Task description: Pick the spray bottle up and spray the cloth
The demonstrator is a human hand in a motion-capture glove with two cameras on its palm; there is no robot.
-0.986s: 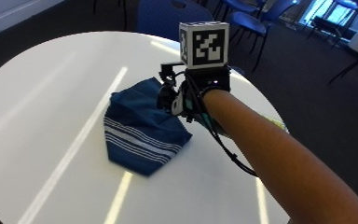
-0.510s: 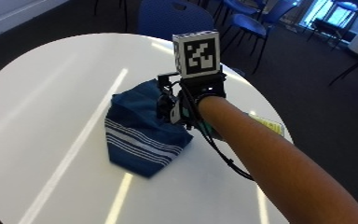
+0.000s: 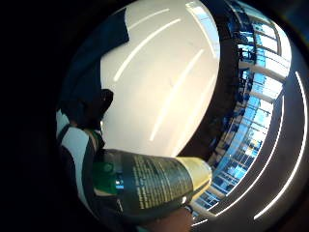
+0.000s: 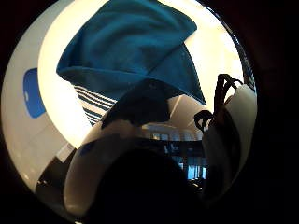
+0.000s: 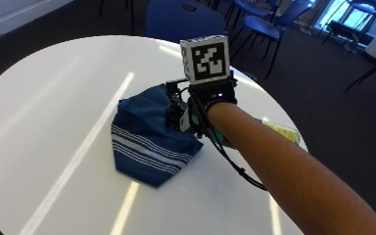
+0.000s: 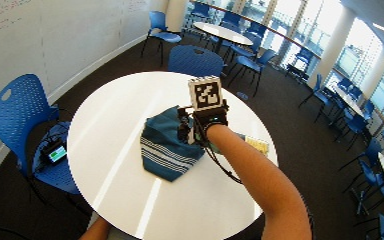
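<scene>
One gloved right hand still holds the spray bottle beside the blue cloth, hardly moved on the worktop.

The cloth is seen as soft, matt blue fabric with woven white stripes at one end. Under it, the table is topped in smooth, glossy white laminate-looking stuff, streaked with light reflections. The spray bottle is wrapped in a shiny printed label.
</scene>
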